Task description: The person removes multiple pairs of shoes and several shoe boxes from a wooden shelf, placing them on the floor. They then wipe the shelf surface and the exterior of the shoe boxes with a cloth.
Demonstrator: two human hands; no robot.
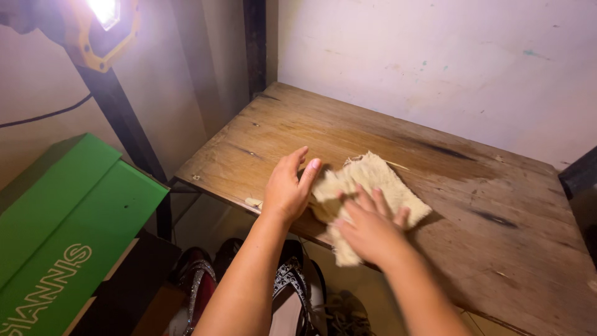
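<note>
Pressing flat, open fingers, the right hand (368, 229) pins a cloth (367, 190) on the desk (497, 186); left hand (287, 186) rests open, touching its edge.

One wooden counter (485, 205) carries one beige cloth (373, 180), with two hands on it: one left hand (287, 190) at the cloth's left edge, one right hand (368, 229) on its near part. Left of the counter stand one green box (68, 218) and one yellow work lamp (102, 25). Below the counter's near edge lie several shoes (199, 280), too dim to count.
</note>
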